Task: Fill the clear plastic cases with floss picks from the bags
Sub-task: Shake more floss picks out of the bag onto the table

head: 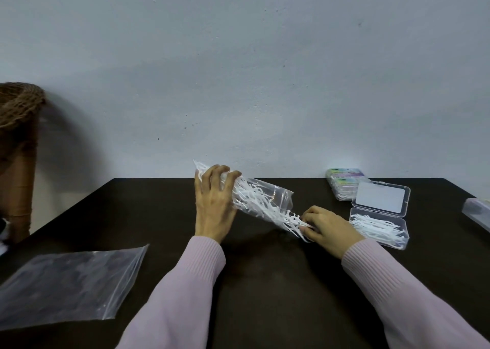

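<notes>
My left hand [213, 200] grips the raised back end of a clear plastic bag [261, 196] of white floss picks, tilted down to the right above the dark table [265, 282]. At the bag's low open mouth, my right hand [327, 228] pinches a bunch of floss picks [294, 222] sticking out of it. Just right of that hand lies an open clear case [379, 217], lid up, its lower half holding white picks.
An empty flat clear bag [69, 285] lies at the front left. Two closed, filled cases with coloured labels [344, 184] stand stacked at the back right. Another clear case [477, 212] pokes in at the right edge. A wicker stand [18, 147] rises beyond the table's left.
</notes>
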